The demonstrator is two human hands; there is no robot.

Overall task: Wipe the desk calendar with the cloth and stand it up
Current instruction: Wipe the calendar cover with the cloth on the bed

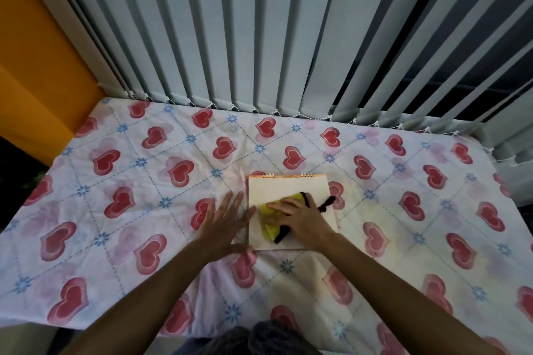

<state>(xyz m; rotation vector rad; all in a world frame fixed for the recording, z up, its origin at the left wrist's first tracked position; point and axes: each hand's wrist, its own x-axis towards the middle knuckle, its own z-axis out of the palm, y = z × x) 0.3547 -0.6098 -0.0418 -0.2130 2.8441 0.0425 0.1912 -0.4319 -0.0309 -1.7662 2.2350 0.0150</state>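
Observation:
The desk calendar (284,189) lies flat on the table, a cream page up, its spiral binding at the far edge. A yellow cloth (269,209) with black trim rests on the page. My right hand (300,217) presses down on the cloth, fingers pointing left, covering most of it. My left hand (223,220) lies flat and spread on the tablecloth, touching the calendar's left edge, the thumb near its front left corner.
The table wears a white cloth with red hearts and blue flowers (144,181). Vertical grey blinds (259,37) hang right behind the far edge. An orange wall (34,66) stands at the left. My knee (259,337) shows at the near edge.

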